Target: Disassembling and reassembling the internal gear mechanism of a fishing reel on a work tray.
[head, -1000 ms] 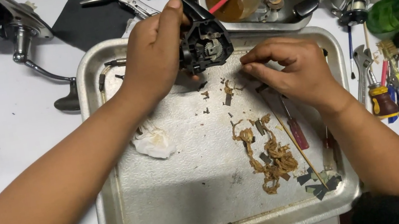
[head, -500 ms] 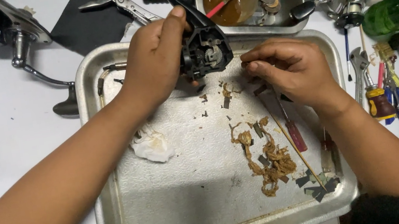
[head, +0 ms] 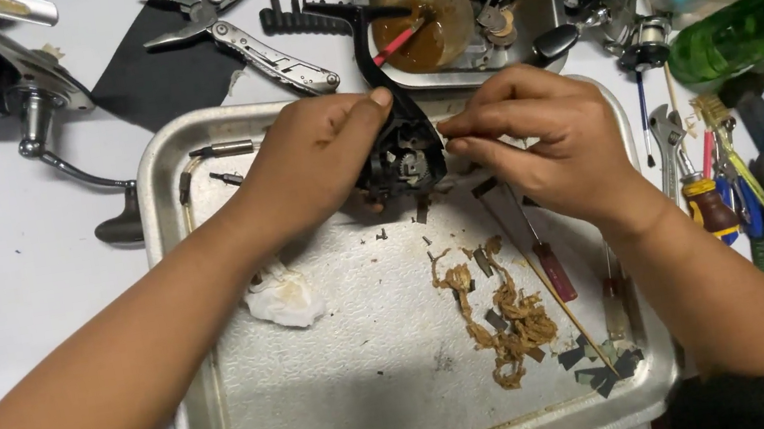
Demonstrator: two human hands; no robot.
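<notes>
Holding a black fishing reel body with small gears showing inside [head: 402,156], the left hand [head: 318,158] wraps its fingers around the reel's left side, with the thumb lying along the top. The right hand [head: 542,135] comes in from the other side. Its fingertips are pinched together right at the reel's right edge, touching it. I cannot tell if something tiny sits between those fingertips.

Both hands hover over the far end of a shiny silver metal tray with a raised rim [head: 171,276]. The tray's far rim is just beyond the knuckles, so there is little room that way. Toward the person, the tray floor is more open.

Below the left hand lies a crumpled white paper wad [head: 284,298]. Below the right hand is a messy pile of brown greasy scraps [head: 508,317], with a thin screwdriver with a dark red handle [head: 552,270] beside it.

Past the left hand, off the tray, lie silver folding pliers [head: 243,23]. Past the right hand sits a round tin of brown grease [head: 422,7]. To the right of the right hand rests a green glass bottle [head: 757,22], with a crowd of small hand tools [head: 732,192] near the tray's right rim.
</notes>
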